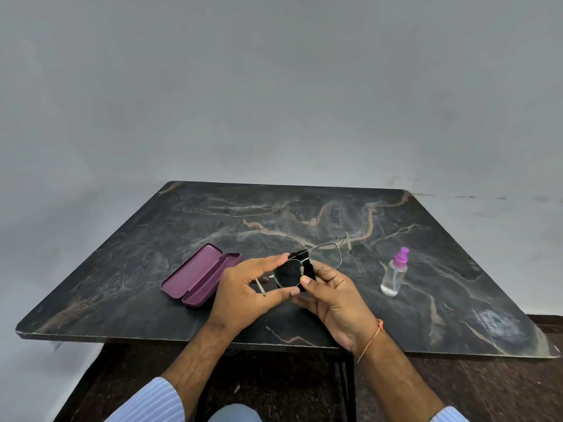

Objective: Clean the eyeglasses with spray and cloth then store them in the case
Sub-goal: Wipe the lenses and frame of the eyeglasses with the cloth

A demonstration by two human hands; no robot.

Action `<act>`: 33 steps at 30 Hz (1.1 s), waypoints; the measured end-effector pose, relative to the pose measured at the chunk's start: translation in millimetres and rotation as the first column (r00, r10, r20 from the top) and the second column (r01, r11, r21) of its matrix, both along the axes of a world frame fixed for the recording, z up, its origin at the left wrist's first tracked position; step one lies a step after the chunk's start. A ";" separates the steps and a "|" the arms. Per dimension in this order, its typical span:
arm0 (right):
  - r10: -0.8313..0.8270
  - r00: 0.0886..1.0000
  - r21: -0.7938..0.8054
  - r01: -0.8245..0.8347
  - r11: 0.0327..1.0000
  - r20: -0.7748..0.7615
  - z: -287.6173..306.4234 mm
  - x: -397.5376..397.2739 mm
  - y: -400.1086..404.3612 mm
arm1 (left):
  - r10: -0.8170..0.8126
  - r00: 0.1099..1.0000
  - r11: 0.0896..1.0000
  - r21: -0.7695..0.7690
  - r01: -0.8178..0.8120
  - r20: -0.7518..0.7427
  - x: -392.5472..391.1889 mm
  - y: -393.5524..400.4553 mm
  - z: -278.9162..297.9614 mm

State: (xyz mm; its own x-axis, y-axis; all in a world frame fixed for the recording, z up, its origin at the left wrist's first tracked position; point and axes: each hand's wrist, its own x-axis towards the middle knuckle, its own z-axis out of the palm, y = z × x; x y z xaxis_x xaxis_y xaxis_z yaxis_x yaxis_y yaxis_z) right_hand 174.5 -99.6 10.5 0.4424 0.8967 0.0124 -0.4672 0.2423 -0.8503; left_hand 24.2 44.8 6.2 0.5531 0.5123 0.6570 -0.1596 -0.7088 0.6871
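Thin metal-framed eyeglasses [330, 250] are held up over the dark marble table [274, 214], temples unfolded. My left hand [246, 293] pinches the rim of the near lens between thumb and fingers. My right hand [332, 296] pinches a black cloth [307, 271] around that same lens, thumb on top. The far lens sticks out free behind the hands. An open purple case [198, 274] lies on the table just left of my left hand. A clear spray bottle [393, 274] with a purple nozzle stands upright to the right.
The table's near edge [182, 338] runs just under my wrists, with a dark floor and a black table leg below. A plain grey wall rises behind the table.
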 end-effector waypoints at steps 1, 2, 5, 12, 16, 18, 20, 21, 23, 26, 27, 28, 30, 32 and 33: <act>0.026 1.000 -0.014 -0.026 1.000 0.009 0.9 0.5 -0.1 | 0.003 1.000 1.000 -0.008 -0.003 0.003 -0.1 -0.4 -0.1; 0.046 0.999 -0.029 -0.046 0.999 0.018 1.9 1.0 -0.1 | 0.005 1.000 1.000 -0.013 -0.005 0.006 0.0 -0.9 -0.4; 0.072 0.997 -0.065 -0.071 0.995 0.013 4.1 1.8 -0.5 | 0.003 1.000 0.999 -0.037 -0.003 0.006 0.5 -1.4 -0.2; 0.114 0.987 -0.067 -0.107 0.992 0.114 7.8 -1.2 -2.7 | 0.016 1.000 0.999 -0.031 -0.016 -0.002 -0.2 -1.9 0.2; 0.011 0.995 -0.036 -0.007 0.999 0.101 6.6 -6.5 -1.6 | 0.041 0.999 0.999 -0.020 -0.041 -0.019 -0.2 0.0 -1.2; -0.052 0.994 -0.019 0.054 0.998 0.096 5.3 -7.8 -0.9 | 0.040 0.999 0.999 -0.033 -0.041 -0.022 0.2 0.4 -2.3; -0.098 0.991 -0.010 0.100 0.995 0.089 4.2 -7.9 -0.2 | 0.038 0.999 0.998 -0.055 -0.040 -0.026 0.8 0.2 -2.9; -0.109 0.991 -0.010 0.111 0.994 0.077 4.5 -8.0 -0.2 | 0.037 0.999 0.997 -0.060 -0.039 -0.030 1.0 0.0 -2.7; -0.103 0.994 0.000 0.103 0.995 0.036 5.7 -7.4 -0.5 | 0.032 0.999 0.998 -0.054 -0.034 -0.043 1.6 0.3 -2.6; -0.052 0.998 -0.012 0.052 0.999 0.040 8.2 -7.5 -0.9 | 0.035 0.998 0.998 -0.058 -0.038 -0.053 2.4 2.2 -4.3; -0.037 0.998 -0.025 0.039 0.999 0.059 8.7 -7.8 -0.8 | 0.038 0.998 0.997 -0.065 -0.042 -0.055 2.7 3.0 -5.3; -0.024 0.997 -0.032 0.027 0.999 0.074 8.9 -8.0 -0.6 | 0.043 0.998 0.996 -0.072 -0.047 -0.056 3.0 3.6 -6.4; -0.005 0.996 -0.033 0.008 0.999 0.087 10.0 -8.6 -0.5 | 0.052 0.997 0.995 -0.081 -0.056 -0.051 3.5 4.2 -7.6; 0.010 0.997 -0.016 -0.009 1.000 0.079 9.7 -8.7 -0.7 | 0.048 0.998 0.995 -0.090 -0.052 -0.044 3.6 3.7 -6.8; 0.010 0.997 -0.013 -0.009 1.000 0.076 9.1 -8.8 -0.9 | 0.042 0.998 0.995 -0.093 -0.046 -0.043 3.2 3.2 -5.5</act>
State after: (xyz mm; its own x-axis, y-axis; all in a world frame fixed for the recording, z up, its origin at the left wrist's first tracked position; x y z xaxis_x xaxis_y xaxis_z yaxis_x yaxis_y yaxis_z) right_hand 165.7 -100.5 19.6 0.4321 0.9012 0.0340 -0.4031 0.2267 -0.8866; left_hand 27.4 47.9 0.7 0.5542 0.5951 0.5821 -0.0996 -0.6468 0.7561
